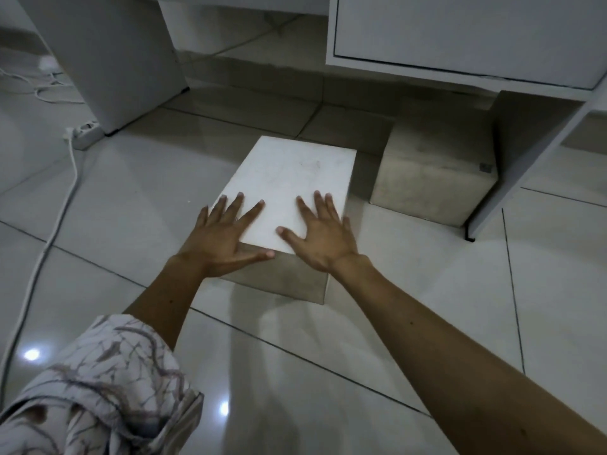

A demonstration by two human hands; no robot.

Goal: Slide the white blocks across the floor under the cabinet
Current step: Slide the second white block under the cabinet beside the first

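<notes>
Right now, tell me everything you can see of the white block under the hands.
The white block is a plain box with a smooth, faintly scuffed top and greyer shaded sides; the material is unclear. It sits flat on the tiled floor, in front of the cabinet, not yet under it. The left hand and right hand lie flat, fingers spread, on its near top edge. A second block stands apart to its right.

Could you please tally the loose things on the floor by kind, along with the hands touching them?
White blocks: 2, the near block under both hands and the far block beneath the cabinet
Power strips: 1
White cables: 1 thick cable; thinner ones at far left are too tangled to count
Hands: 2, left hand and right hand, flat on the near block
Total: 6
</notes>
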